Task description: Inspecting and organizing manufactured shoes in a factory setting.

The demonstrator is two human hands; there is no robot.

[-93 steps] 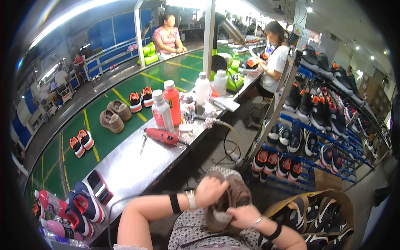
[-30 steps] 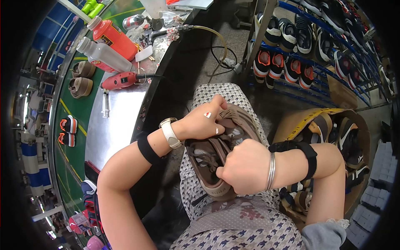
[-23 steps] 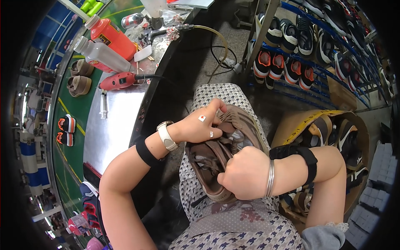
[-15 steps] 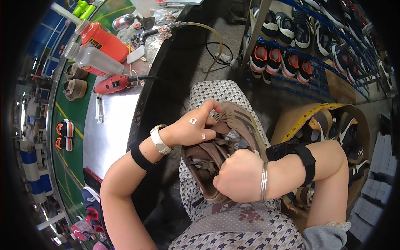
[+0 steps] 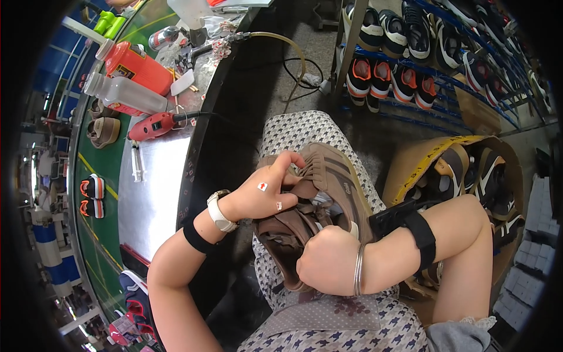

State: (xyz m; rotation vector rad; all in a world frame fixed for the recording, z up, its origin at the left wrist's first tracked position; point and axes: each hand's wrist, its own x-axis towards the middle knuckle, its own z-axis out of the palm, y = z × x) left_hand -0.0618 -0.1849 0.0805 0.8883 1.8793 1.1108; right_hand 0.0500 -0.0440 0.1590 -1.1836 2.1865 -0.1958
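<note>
Two brown lace-up shoes lie side by side on my lap, over a houndstooth-patterned cloth [image 5: 293, 126]. The right-hand shoe [image 5: 337, 170] shows its stripes and pale sole edge. Its neighbour, the left-hand shoe [image 5: 280, 246], lies partly beneath my hands. My left hand [image 5: 264, 190] grips the right-hand shoe by its laces, index finger bent over them and thumb by the tongue. My right hand [image 5: 329, 261] is a closed fist over the openings near the heels; its fingertips and whatever they hold are hidden. Whitish stuffing shows inside the right-hand shoe.
Left stands a bench with a red rotary tool [image 5: 153, 126], a clear bottle [image 5: 123, 94] and a red-orange jug [image 5: 138, 67]. More shoes [image 5: 102, 132] sit on a green surface beyond. At right are a shoe rack [image 5: 346, 53] and a cardboard box [image 5: 410, 164] of shoes.
My left hand has shifted slightly left and down, still at the laces. My right fist has moved a little left and down. The right-hand shoe's side has turned more into view.
</note>
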